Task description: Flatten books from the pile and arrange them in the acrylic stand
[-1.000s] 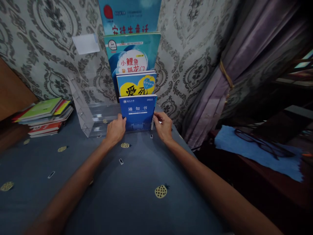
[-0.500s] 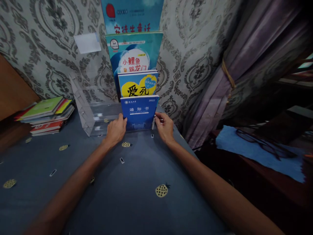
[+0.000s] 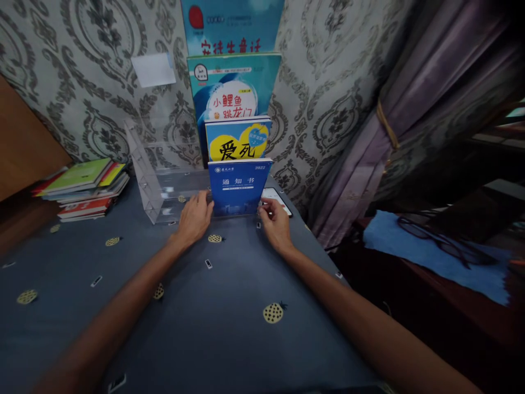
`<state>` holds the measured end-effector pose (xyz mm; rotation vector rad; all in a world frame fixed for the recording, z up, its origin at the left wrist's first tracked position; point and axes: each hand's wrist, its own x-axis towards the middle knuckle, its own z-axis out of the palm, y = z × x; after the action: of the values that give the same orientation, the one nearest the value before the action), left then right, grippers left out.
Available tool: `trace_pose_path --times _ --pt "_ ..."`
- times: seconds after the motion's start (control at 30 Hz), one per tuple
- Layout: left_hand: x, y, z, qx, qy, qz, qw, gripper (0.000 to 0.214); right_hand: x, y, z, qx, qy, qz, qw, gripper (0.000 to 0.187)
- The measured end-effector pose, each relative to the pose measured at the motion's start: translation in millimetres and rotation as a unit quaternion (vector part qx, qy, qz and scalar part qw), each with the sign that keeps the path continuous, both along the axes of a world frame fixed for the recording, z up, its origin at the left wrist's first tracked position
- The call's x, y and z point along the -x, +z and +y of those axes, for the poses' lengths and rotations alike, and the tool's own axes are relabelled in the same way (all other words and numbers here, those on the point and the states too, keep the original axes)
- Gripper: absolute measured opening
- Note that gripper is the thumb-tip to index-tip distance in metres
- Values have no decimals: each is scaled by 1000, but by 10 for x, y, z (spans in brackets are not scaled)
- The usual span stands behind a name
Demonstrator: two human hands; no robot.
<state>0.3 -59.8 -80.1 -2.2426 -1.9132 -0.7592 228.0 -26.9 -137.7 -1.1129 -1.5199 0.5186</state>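
Note:
A clear acrylic tiered rack [image 3: 152, 180] stands against the patterned wall on a dark blue cloth with pineapple prints [image 3: 213, 306]. Several books stand in its right column. The front one is a dark blue booklet [image 3: 238, 186] marked 2022. My left hand [image 3: 194, 217] rests against the booklet's lower left edge, fingers curled on it. My right hand [image 3: 274, 219] pinches its lower right corner. Behind it rise a yellow-and-blue book [image 3: 238, 140], a teal book [image 3: 233, 87] and a taller blue one [image 3: 232, 24].
A stack of flat books [image 3: 84, 186] lies at the far left. A phone [image 3: 278, 198] lies just behind my right hand. A purple curtain [image 3: 410, 109] hangs on the right, above a dark wooden surface with a blue cloth [image 3: 435, 254] and spectacles [image 3: 441, 241].
The view has shifted a little, so the rack and books sit further right. My right hand has slid lower at the booklet's corner, uncovering the phone behind it. My left hand stays put.

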Motion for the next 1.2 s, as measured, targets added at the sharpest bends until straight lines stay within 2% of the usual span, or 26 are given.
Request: trace_pose_path --times 0.1,0.23,0.47,0.63,0.83,1.0,1.2 --pt "136 -137 -46 -64 -32 6 997 31 86 -52 -138 12 32 -22 999 27" --pt "294 -325 -202 -118 -63 29 991 31 215 -23 -386 14 85 -56 995 19" --pt "357 -569 -563 -90 -104 34 990 30 438 23 -843 -1 192 -149 970 22" --pt "387 -567 -563 -81 -116 36 989 27 509 15 -960 -27 241 -202 949 22" --pt "452 -498 -565 -70 -104 57 990 28 500 26 -929 -10 235 -204 950 21" --pt "442 -507 -577 -76 -133 80 985 26 508 19 -928 -14 244 -209 947 21" --pt "469 -514 -555 -74 -129 90 985 26 515 -1 -910 -12 246 -216 945 21"
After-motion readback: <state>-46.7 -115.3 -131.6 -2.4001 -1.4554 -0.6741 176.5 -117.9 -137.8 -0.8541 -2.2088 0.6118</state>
